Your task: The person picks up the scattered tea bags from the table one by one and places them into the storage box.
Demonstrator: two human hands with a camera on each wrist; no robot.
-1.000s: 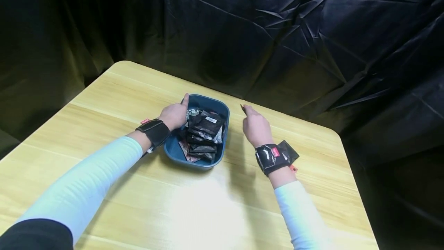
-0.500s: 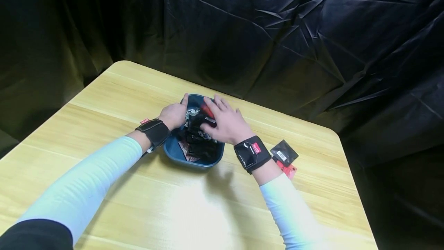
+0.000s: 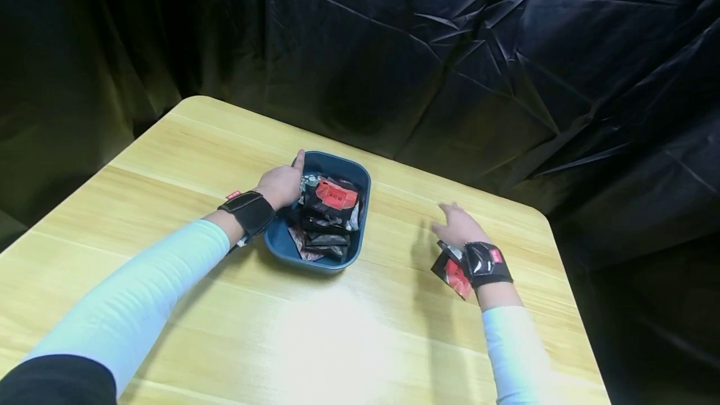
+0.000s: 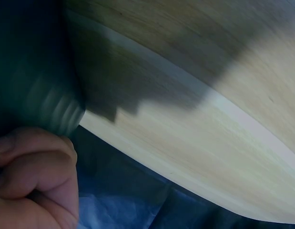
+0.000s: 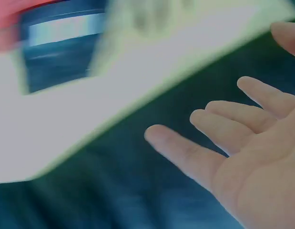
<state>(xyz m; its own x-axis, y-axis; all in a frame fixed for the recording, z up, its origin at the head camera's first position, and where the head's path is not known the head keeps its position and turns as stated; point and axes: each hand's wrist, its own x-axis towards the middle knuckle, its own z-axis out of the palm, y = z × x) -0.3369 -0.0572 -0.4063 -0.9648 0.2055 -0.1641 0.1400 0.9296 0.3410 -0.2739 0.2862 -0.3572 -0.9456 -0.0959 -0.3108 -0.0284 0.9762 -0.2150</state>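
My left hand [image 3: 279,187] grips the left side of a dark blue plastic bin [image 3: 281,241], its index finger along the rim. Curled fingers [image 4: 37,167] show beside the bin wall in the left wrist view. Inside lie several small flat packets, mostly black; a black packet with a red label [image 3: 336,196] rests on top. Over the table to the right, my right hand [image 3: 462,230] has spread fingers and nothing in them. Close below its wrist lie a red-and-black packet [image 3: 458,279] and a black packet with a white label [image 5: 64,57], partly hidden by the hand and wristband.
The bin stands on a light wooden table [image 3: 185,155] with rounded corners. A black, creased curtain [image 3: 349,55] hangs behind the table's far edge.
My right hand carried the red-and-black packet over the bin, let it go on top of the pile, and moved right toward the loose packets. My left hand has stayed on the bin.
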